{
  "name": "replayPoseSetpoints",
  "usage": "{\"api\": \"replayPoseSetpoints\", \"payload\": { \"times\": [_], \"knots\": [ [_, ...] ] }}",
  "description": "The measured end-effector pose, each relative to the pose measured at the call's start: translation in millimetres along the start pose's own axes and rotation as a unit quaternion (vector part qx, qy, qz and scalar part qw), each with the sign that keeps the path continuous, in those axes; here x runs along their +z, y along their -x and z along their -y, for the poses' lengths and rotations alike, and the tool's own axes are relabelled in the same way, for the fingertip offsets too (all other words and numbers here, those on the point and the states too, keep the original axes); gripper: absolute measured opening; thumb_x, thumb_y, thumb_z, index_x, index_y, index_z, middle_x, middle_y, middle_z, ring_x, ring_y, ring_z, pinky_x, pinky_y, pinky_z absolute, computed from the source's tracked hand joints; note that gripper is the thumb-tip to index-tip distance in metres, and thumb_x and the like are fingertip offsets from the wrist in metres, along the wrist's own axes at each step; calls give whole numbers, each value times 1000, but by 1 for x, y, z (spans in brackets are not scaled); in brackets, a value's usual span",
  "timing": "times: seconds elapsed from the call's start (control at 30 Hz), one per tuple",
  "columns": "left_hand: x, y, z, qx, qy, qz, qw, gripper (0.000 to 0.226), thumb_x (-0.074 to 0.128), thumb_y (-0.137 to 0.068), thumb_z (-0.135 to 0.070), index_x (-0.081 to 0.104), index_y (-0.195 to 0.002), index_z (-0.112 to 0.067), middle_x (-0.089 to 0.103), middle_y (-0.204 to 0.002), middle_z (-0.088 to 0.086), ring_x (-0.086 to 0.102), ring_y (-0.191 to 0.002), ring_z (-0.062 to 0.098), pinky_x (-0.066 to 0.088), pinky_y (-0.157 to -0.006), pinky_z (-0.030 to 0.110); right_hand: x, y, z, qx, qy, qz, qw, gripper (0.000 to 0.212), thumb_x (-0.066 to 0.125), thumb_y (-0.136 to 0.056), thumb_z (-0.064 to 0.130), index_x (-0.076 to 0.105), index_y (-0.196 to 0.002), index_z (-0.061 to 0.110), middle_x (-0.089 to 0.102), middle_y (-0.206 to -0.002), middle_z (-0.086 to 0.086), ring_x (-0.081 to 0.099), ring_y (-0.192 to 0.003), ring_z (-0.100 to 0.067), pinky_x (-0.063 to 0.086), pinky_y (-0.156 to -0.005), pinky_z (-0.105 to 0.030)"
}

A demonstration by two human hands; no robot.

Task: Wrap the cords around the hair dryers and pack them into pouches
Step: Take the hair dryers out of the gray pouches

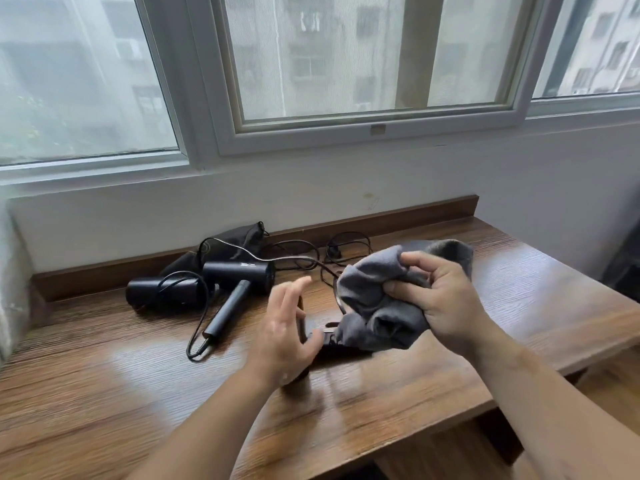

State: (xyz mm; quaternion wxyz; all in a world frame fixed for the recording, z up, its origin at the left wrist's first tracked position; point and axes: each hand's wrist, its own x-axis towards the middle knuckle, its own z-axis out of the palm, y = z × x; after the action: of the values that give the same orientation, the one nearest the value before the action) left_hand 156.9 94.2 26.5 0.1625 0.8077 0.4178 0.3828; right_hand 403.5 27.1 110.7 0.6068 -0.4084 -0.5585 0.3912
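The right hand (440, 299) grips a soft grey cloth pouch (374, 303), with its fingers and thumb curled into the bunched cloth, holding it up just above the brown wooden table (104, 375). The left hand (287, 327) hangs beside the pouch with its fingers spread and holds nothing; it looks blurry. A dark thing (330, 342) pokes out under the pouch, and I cannot tell what it is. A black hair dryer with a long thin handle (239, 277) lies on the table to the left. A second black hair dryer (162, 292) lies just beside it. Their thin black cords (346, 245) loop loosely near the wall. A black cloth pouch (225, 247) rests behind the dryers, against the wall.
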Motion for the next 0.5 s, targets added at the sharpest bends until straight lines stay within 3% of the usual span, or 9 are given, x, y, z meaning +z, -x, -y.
{"api": "replayPoseSetpoints", "payload": {
  "times": [0.1, 0.17, 0.2, 0.27, 0.33, 0.5],
  "knots": [
    [-2, -14, -8, 40, -70, 7, 997, 89, 68, -83, -11, 26, -155, -43, 11, -165, -16, 64, -93, 12, 57, -79, 31, 0, 7, -23, 36, 25, 41, 998, 28, 72, -84, -10, 74, -106, 7, 78, -98, -12, 73, -94, -21, 60, -82, -31],
    [0, -25, -11, 69, -106, 92, 988, 86, 62, -87, -9, 25, -155, -47, 6, -168, -20, 64, -108, 15, 56, -89, 35, -2, 14, -32, 42, 26, 51, 997, 26, 73, -83, -10, 74, -103, 6, 77, -95, -9, 71, -91, -19, 58, -79, -29],
    [1, -30, -12, 85, -105, 157, 978, 80, 61, -89, -10, 31, -152, -47, 14, -166, -21, 59, -121, 13, 52, -99, 36, -3, 17, -35, 46, 24, 55, 997, 25, 74, -82, -9, 74, -103, 5, 76, -94, -9, 71, -90, -18, 57, -78, -28],
    [4, -38, -11, 114, -106, 283, 946, 52, 63, -94, -17, 55, -140, -38, 43, -152, -15, 50, -131, 9, 44, -110, 37, -7, 22, -40, 53, 24, 58, 997, 24, 75, -80, -5, 74, -102, 4, 76, -93, -9, 71, -89, -18, 57, -76, -27],
    [2, -42, -8, 119, -134, 322, 930, 26, 64, -97, -28, 69, -123, -29, 59, -126, -10, 54, -116, 11, 46, -106, 37, -11, 26, -40, 52, 33, 55, 997, 23, 75, -80, -3, 74, -102, 3, 76, -93, -9, 71, -89, -17, 57, -77, -26],
    [-20, -49, 13, 76, -158, 300, 938, 34, 69, -89, -54, 71, -116, -34, 44, -100, -23, 46, -89, -3, 44, -88, 25, -31, 26, -33, 35, 33, 9, 999, 25, 77, -76, 7, 78, -99, 16, 77, -94, -8, 72, -90, -19, 58, -78, -27]
  ]
}}
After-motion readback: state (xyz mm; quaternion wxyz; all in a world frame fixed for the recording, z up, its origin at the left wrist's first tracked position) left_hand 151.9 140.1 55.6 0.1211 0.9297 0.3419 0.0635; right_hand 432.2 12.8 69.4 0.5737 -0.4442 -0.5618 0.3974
